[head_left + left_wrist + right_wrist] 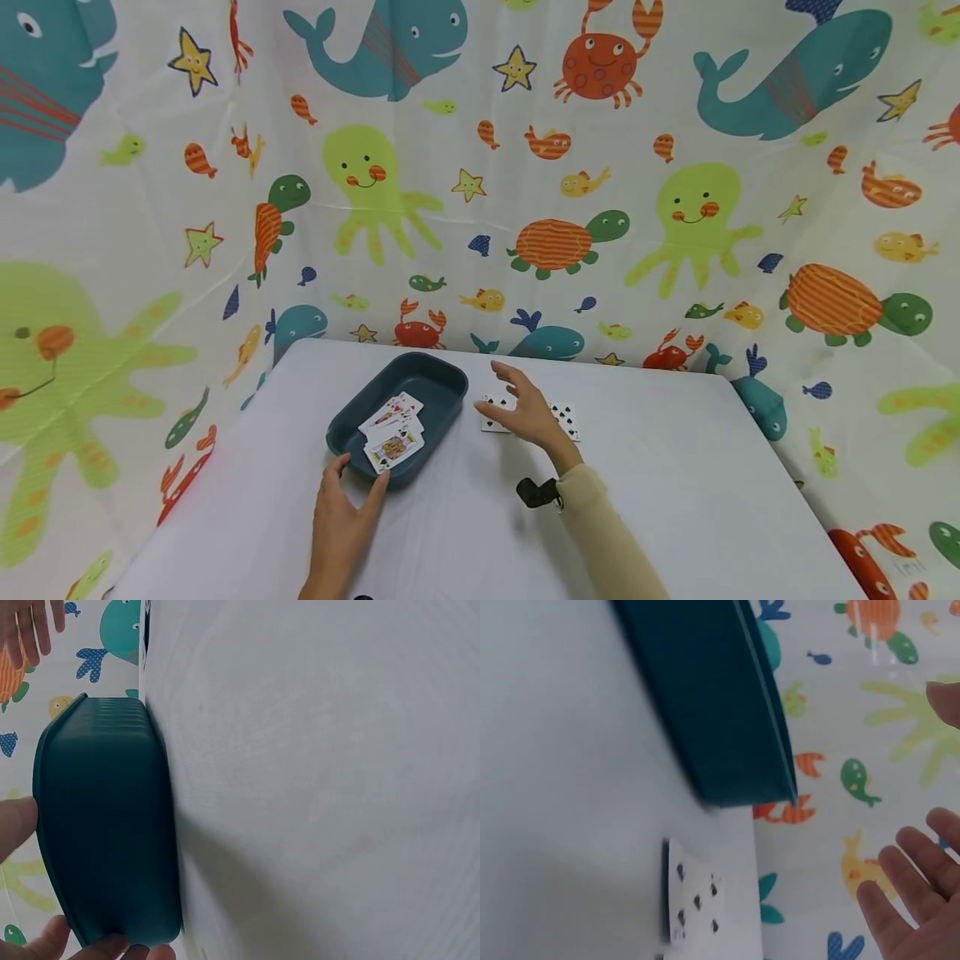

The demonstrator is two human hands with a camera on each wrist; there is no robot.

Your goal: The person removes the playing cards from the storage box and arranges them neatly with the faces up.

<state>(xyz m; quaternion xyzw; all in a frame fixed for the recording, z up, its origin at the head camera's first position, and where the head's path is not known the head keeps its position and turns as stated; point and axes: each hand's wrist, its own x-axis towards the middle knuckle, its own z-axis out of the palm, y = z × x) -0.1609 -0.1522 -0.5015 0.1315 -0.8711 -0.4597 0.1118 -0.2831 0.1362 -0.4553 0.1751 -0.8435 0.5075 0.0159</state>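
A dark teal plastic bin (pixel 442 396) sits on the table, with several playing cards (pixel 393 447) fanned face up inside it, a face card on top. My left hand (pixel 343 512) holds the bin's near end, its thumb and fingers spread across the corner; the left wrist view has the thumb (pixel 16 826) at the rim and fingertips around the end wall. To the right of the bin, my right hand (pixel 529 415) hovers with fingers apart and nothing in them. Beneath it lie face-up spade cards (pixel 566 419), partly hidden by the hand.
White cloth covers the table (pixel 675 475). Behind it and at the sides hangs a curtain (pixel 480 275) printed with sea animals. A black device (pixel 537 493) is worn at the right wrist, by the beige sleeve (pixel 607 525).
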